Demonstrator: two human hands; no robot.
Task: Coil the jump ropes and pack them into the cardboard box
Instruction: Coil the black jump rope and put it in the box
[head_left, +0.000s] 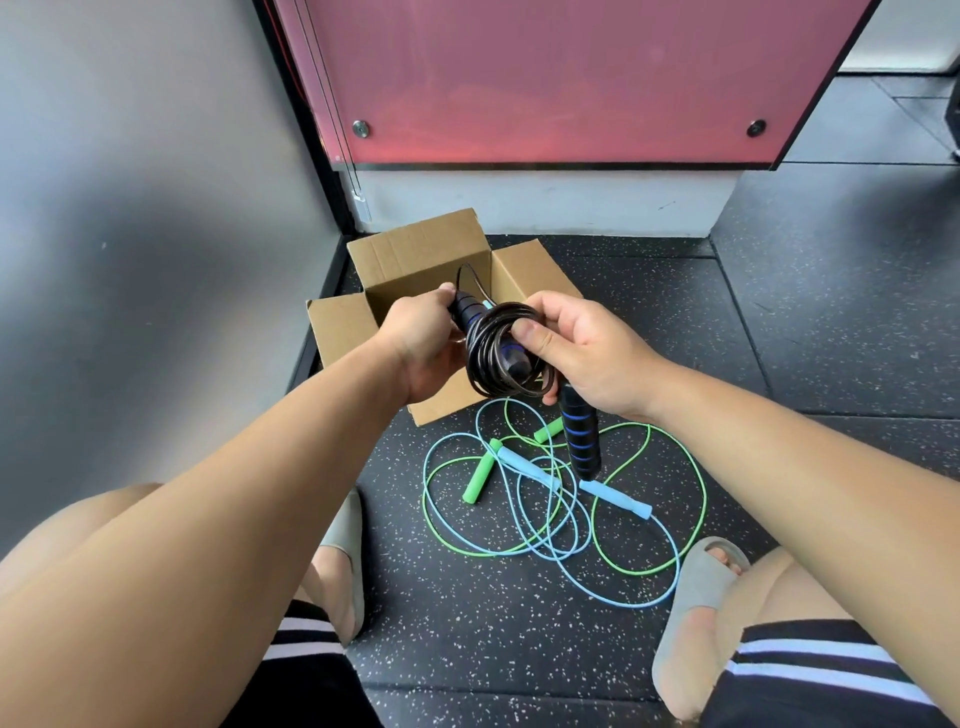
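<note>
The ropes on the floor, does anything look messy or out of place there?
Yes. The green rope and blue rope lie uncoiled on the floor, their loops tangled across each other. Only the black rope is coiled, held in both hands above the box.

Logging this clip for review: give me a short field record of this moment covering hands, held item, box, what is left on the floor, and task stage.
left hand: grips one handle of the black jump rope
right hand: pinches the coiled loops; second handle hangs below it
cardboard box: open, flaps up, on the floor behind the hands
inside box: mostly hidden by the hands
green jump rope: loose on floor, uncoiled
light blue jump rope: loose on floor, tangled with the green one
stage: black rope coiled, not yet in box
</note>
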